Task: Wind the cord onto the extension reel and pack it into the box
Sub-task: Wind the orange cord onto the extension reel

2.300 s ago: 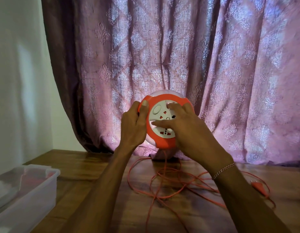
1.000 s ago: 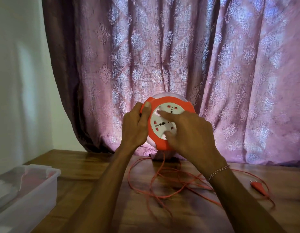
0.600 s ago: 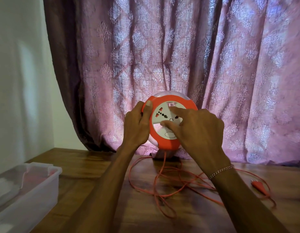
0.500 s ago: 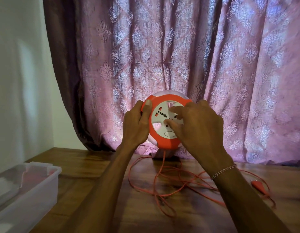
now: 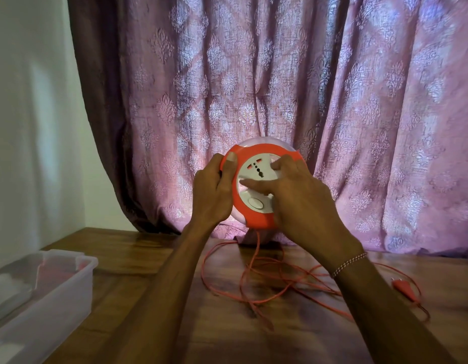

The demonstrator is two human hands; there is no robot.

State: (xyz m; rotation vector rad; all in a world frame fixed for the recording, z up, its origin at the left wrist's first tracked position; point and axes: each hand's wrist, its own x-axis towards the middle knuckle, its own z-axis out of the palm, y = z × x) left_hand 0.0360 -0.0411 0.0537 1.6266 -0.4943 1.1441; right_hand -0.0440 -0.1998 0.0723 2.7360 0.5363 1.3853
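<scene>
A round orange and white extension reel [image 5: 256, 158] is held upright above the wooden table [image 5: 138, 253]. My left hand [image 5: 213, 191] grips its left rim, thumb on the orange ring. My right hand [image 5: 298, 195] presses its fingers on the white socket face, covering the reel's right half. An orange cord [image 5: 256, 282] hangs from the reel's bottom and lies in loose loops on the table. Its orange plug [image 5: 404, 286] rests at the right. A clear plastic box [image 5: 41, 287] stands at the lower left.
A purple patterned curtain [image 5: 280, 88] hangs right behind the reel, down to the table's back edge. A pale wall [image 5: 30, 114] is at the left. The box holds pale and reddish things I cannot make out.
The white socket face has turned under my right hand's fingers. The loose loops on the table have shrunk and drawn toward the reel. My left hand has kept its grip.
</scene>
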